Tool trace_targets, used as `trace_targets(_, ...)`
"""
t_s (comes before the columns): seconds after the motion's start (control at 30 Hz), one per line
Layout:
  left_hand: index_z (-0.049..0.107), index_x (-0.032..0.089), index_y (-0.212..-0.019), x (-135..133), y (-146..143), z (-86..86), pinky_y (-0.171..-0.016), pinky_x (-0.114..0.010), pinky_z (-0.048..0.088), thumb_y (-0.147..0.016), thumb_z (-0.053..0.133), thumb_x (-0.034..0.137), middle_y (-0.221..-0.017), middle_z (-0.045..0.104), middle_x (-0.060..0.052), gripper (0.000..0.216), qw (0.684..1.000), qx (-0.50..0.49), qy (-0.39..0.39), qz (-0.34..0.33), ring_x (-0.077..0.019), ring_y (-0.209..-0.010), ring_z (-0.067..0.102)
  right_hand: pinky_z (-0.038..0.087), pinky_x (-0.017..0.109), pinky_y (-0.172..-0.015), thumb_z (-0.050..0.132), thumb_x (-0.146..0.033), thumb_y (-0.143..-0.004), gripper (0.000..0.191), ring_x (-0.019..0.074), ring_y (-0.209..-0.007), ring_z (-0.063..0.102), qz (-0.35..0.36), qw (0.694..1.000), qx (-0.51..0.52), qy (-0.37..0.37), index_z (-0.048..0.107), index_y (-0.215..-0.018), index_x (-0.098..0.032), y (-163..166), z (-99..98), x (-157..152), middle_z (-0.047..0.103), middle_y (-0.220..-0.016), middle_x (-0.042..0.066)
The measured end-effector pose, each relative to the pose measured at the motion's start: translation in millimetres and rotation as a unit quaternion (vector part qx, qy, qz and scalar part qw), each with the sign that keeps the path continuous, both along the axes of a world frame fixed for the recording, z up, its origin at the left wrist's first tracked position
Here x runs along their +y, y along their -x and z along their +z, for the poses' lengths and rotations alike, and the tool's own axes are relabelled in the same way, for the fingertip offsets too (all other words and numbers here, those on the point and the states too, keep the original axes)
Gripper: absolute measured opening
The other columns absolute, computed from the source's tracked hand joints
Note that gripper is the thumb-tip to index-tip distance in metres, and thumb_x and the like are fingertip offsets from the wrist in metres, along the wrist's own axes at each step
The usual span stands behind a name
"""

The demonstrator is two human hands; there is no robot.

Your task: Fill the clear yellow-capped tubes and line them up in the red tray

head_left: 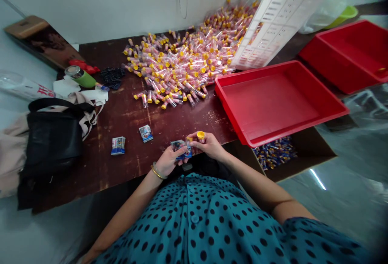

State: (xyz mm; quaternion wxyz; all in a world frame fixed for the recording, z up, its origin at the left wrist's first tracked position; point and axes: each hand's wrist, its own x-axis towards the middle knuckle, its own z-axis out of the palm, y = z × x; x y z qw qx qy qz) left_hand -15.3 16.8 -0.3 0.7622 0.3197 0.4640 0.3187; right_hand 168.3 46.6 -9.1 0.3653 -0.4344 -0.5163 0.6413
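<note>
My left hand [169,160] is closed on a small stack of blue printed packets [177,146] at the table's front edge. My right hand [212,147] is closed around a small tube with a yellow cap [201,135], its cap towards me. A second clear tube [188,149] with a yellow-orange end sits between the two hands, against the packets; which fingers carry it I cannot tell. On the table to the left lie two more little piles of blue packets, one nearer [118,145] and one farther [146,133].
A big heap of yellow-capped tubes [182,64] covers the table's back. An open red tray [273,94] stands right, over a cardboard box [315,155] of blue-wrapped pieces. Another red bin [339,58] is beyond. At left are a black bag [54,143] and a green flask [81,76].
</note>
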Motion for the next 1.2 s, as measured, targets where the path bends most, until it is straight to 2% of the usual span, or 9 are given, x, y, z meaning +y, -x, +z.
trace_targets(0.13,0.061,0.015,-0.081,0.2,-3.9,3.5,-0.037,-0.017,0.032,-0.072,0.078,0.042,-0.061,0.061,0.002,0.034,1.0,0.015,-0.015,0.017,-0.007,-0.045,0.051,0.054,0.028,-0.076,0.076,-0.039,-0.074,0.034,0.0166,-0.079,0.066,-0.01,1.0,0.0,-0.015,0.071,-0.1,-0.018,-2.6,3.7,-6.7,0.072,-0.088,0.003)
trace_targets(0.6,0.062,0.014,-0.083,-0.8,-8.1,6.0,-0.038,-0.017,0.033,-0.074,0.076,0.04,-0.06,0.061,0.002,0.03,0.999,0.03,-0.034,0.012,-0.0065,-0.045,0.049,0.053,0.03,-0.077,0.076,-0.044,-0.075,0.032,0.0168,-0.08,0.065,0.009,0.999,0.013,-0.048,0.072,-0.092,-0.016,-9.1,6.7,-0.5,0.072,-0.091,0.005)
trace_targets(0.8,0.063,0.014,-0.082,-1.1,-8.8,2.4,-0.039,-0.017,0.032,-0.074,0.076,0.039,-0.061,0.061,0.001,0.029,0.999,0.034,-0.022,0.014,-0.007,-0.047,0.051,0.052,0.029,-0.078,0.076,-0.042,-0.076,0.032,0.0165,-0.081,0.065,0.022,0.999,0.017,-0.032,0.072,-0.093,-0.015,-9.8,1.9,1.4,0.071,-0.09,0.005)
trace_targets(0.93,0.065,0.014,-0.088,0.5,-10.7,3.3,-0.039,-0.017,0.033,-0.075,0.076,0.04,-0.062,0.062,0.001,0.032,0.999,0.031,-0.014,0.029,-0.0078,-0.047,0.051,0.052,0.03,-0.079,0.076,-0.042,-0.075,0.031,0.0158,-0.079,0.064,0.023,0.999,0.019,-0.025,0.071,-0.092,-0.016,-10.3,7.9,1.0,0.07,-0.089,0.004)
trace_targets(1.0,0.066,0.014,-0.102,2.0,-11.1,5.3,-0.04,-0.017,0.035,-0.079,0.073,0.042,-0.063,0.063,0.0,0.037,0.999,0.023,-0.002,0.047,-0.0087,-0.048,0.053,0.051,0.03,-0.081,0.073,-0.041,-0.078,0.029,0.0156,-0.081,0.064,0.002,0.999,0.029,-0.036,0.069,-0.092,-0.016,-20.8,14.1,12.2,0.069,-0.089,0.004)
trace_targets(1.07,0.065,0.016,-0.111,4.6,-9.5,4.2,-0.042,-0.018,0.039,-0.081,0.07,0.044,-0.083,0.07,-0.005,0.042,0.998,0.013,0.014,0.065,-0.0084,-0.053,0.056,0.052,0.031,-0.082,0.069,-0.043,-0.082,0.029,0.0159,-0.084,0.064,-0.047,0.996,0.053,-0.049,0.065,-0.097,-0.018,-44.7,20.9,39.1,0.067,-0.091,0.004)
trace_targets(1.13,0.066,0.016,-0.11,9.7,-4.6,-2.6,-0.042,-0.018,0.04,-0.08,0.072,0.042,-0.098,0.072,-0.009,0.041,0.996,0.007,0.019,0.082,-0.0092,-0.055,0.058,0.054,0.032,-0.079,0.067,-0.047,-0.083,0.035,0.0165,-0.083,0.065,-0.117,0.989,0.06,-0.06,0.06,-0.105,-0.02,-82.9,29.2,80.3,0.066,-0.094,0.004)
trace_targets(1.2,0.067,0.013,-0.105,18.2,4.2,-14.1,-0.042,-0.019,0.041,-0.08,0.073,0.036,-0.095,0.072,-0.01,0.034,0.995,-0.004,0.031,0.096,-0.0104,-0.055,0.059,0.054,0.032,-0.073,0.066,-0.048,-0.081,0.042,0.0157,-0.078,0.065,-0.193,0.979,0.008,-0.069,0.054,-0.11,-0.021,-128.8,37.7,126.3,0.065,-0.092,0.004)
